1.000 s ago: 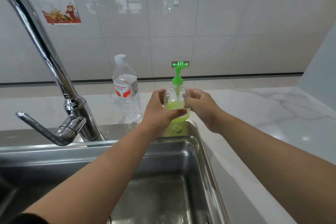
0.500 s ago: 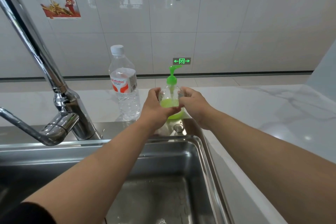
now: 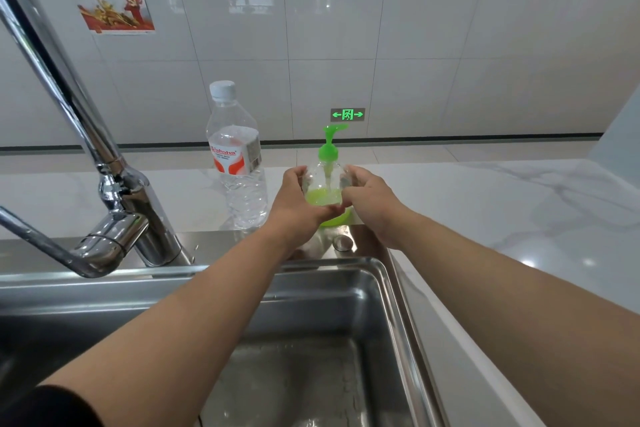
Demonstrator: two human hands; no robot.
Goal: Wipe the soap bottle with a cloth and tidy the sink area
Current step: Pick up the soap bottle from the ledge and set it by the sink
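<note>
The soap bottle (image 3: 325, 184), clear with a green pump and a shallow pool of green liquid at the bottom, stands at the far right corner of the sink (image 3: 391, 291), about where the steel ledge meets the marble counter (image 3: 485, 204). Both hands are wrapped on it: the left hand (image 3: 294, 204) cups its left side and base, the right hand (image 3: 369, 198) presses its right side, so the bottle is clamped between them. Whether its base rests on the ledge or is lifted slightly I cannot tell, since the fingers hide it. No cloth is visible in either hand or anywhere nearby, so the wiping looks not yet done. A water bottle (image 3: 239, 156) stands just left of the soap, and the faucet (image 3: 104, 184) rises further left; tidying these surroundings seems still ahead.
</note>
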